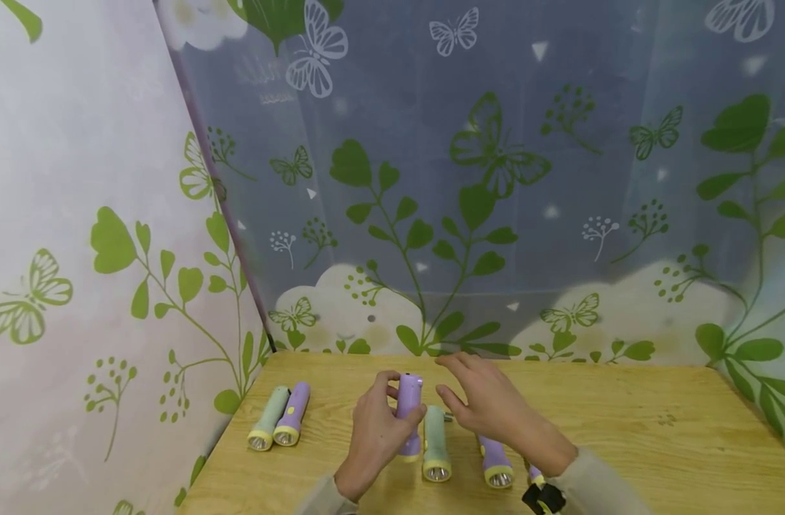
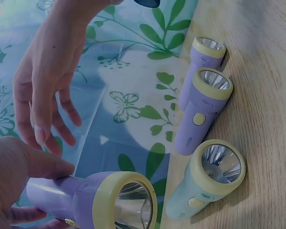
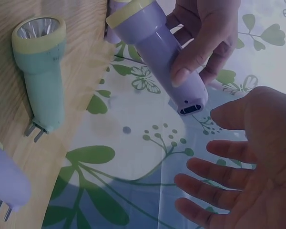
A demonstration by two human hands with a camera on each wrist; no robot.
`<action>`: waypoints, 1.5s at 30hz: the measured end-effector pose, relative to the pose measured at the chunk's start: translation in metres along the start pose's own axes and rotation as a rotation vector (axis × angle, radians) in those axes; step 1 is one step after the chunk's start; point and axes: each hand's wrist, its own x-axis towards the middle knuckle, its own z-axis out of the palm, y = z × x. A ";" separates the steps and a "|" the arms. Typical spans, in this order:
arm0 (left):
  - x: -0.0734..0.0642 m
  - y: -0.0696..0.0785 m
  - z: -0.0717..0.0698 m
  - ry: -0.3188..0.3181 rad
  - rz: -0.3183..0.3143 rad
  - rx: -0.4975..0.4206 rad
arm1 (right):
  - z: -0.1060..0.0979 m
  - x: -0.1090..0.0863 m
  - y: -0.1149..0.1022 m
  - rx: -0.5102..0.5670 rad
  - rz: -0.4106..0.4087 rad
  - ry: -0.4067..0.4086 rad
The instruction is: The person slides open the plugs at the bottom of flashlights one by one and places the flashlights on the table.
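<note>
My left hand grips a purple flashlight with a yellow head, its thumb along the body. In the right wrist view this flashlight is lifted, its tail end with a dark slot facing my right hand. That right hand has its fingers spread and holds nothing, a short way from the tail. Just right of the held flashlight, a mint green flashlight lies on the table, metal prongs sticking out of its tail. Another purple flashlight lies partly hidden below my right hand.
On the wooden table's left side, a mint green flashlight and a purple flashlight lie side by side. One more purple flashlight lies at the right, mostly hidden by my right wrist in the head view. A patterned curtain hangs behind.
</note>
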 end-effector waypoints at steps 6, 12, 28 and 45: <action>-0.001 0.002 0.002 0.008 0.026 -0.009 | 0.008 0.003 -0.003 0.013 -0.016 -0.024; -0.002 0.003 0.005 0.016 0.029 -0.022 | 0.013 0.005 -0.007 0.027 -0.035 -0.032; -0.001 0.009 0.010 0.000 0.024 -0.001 | 0.019 0.009 -0.011 0.075 -0.057 -0.037; -0.002 0.006 0.010 0.008 0.018 -0.009 | 0.024 0.008 -0.012 0.098 -0.057 -0.058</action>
